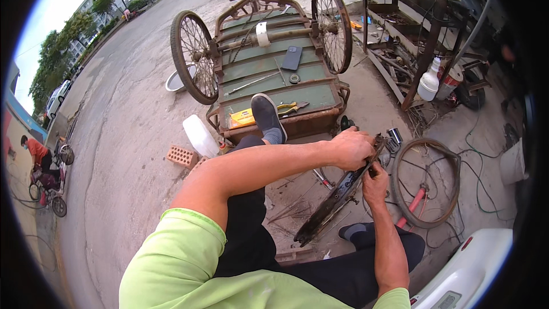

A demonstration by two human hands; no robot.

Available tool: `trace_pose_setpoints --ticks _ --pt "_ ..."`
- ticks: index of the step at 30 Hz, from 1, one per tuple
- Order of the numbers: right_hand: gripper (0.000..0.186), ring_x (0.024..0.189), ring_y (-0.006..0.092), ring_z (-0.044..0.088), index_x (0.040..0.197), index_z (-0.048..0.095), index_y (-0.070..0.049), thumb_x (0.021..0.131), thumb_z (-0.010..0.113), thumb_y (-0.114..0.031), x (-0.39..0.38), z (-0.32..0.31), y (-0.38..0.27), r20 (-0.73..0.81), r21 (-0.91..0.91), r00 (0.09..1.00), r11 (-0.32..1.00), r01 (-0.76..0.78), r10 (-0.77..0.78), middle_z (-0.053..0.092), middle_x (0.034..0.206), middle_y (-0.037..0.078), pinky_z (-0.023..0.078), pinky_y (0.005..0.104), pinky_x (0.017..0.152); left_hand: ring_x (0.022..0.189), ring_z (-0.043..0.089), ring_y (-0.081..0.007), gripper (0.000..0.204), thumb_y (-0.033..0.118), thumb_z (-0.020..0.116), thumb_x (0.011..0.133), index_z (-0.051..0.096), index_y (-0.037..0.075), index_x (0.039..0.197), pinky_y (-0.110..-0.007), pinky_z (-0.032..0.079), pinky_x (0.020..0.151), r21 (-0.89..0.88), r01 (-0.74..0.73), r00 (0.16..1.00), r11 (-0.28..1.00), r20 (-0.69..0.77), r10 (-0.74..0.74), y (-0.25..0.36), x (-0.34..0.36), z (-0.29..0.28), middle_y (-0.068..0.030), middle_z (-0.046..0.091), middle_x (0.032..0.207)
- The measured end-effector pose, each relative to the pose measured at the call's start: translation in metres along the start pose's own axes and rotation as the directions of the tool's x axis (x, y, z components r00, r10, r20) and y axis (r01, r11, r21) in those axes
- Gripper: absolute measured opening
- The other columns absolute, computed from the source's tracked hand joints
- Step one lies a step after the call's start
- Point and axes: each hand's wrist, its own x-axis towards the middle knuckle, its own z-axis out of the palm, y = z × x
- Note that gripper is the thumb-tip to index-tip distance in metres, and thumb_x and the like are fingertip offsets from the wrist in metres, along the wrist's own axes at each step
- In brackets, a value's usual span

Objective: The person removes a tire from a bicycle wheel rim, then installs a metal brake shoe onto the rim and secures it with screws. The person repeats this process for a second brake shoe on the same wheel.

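A long, greasy black metal frame part (334, 201) slants across the ground in front of me, its lower end near my legs. At its upper right end my left hand (353, 147) is closed on the rusty edge, fingers bent over it. Just below, my right hand (375, 183) grips the same end from the near side, thumb up; the fingertips of both hands are partly hidden. A dark metal cylinder (394, 135) stands right beside that end. Slim tools with red parts (323, 179) lie left of the frame part.
An upturned green cart (309, 90) with two spoked wheels stands ahead, carrying a phone (292, 58), a tape roll (294, 78) and pliers (293, 109). A tyre (456, 194) and cables lie right. A brick (182, 157) and white jug (200, 136) sit left. A cluttered rack (413, 94) stands right.
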Motion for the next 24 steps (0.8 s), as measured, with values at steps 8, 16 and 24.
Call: trace_pose_setpoints --ticks 8,16,24 --pt "0.019 0.082 0.021 0.07 0.106 0.072 0.003 0.097 0.071 -0.013 0.004 -0.003 -0.018 0.027 -0.118 0.999 0.993 -0.021 0.024 0.071 0.092 0.015 0.054 0.0371 0.074 0.109 0.064 -0.0305 0.02 0.022 0.076 0.083 0.076 0.009 0.097 -0.048 0.048 0.091 0.004 -0.061 0.997 0.998 -0.038 0.061 -0.003 0.004 -0.002 -0.0095 0.065 0.103" --pt "0.032 0.099 0.0448 0.07 0.109 0.074 0.002 0.092 0.072 -0.025 0.003 -0.008 -0.025 0.045 -0.159 0.999 0.987 -0.021 0.029 0.071 0.099 0.025 0.055 0.0486 0.086 0.109 0.063 -0.0288 0.02 0.023 0.08 0.081 0.08 0.012 0.098 -0.048 0.042 0.114 0.021 0.021 1.0 1.0 -0.007 -0.021 0.002 0.005 -0.014 -0.0078 0.065 0.099" --pt "0.033 0.104 0.0427 0.071 0.115 0.074 -0.001 0.091 0.07 -0.022 0.001 -0.009 -0.032 0.066 -0.169 0.997 0.985 -0.023 0.035 0.073 0.107 0.025 0.055 0.0461 0.09 0.112 0.063 -0.0298 0.02 0.018 0.08 0.08 0.079 0.01 0.099 -0.05 0.04 0.118 -0.025 -0.039 0.999 0.999 0.015 0.039 0.007 0.005 -0.021 -0.0088 0.065 0.103"
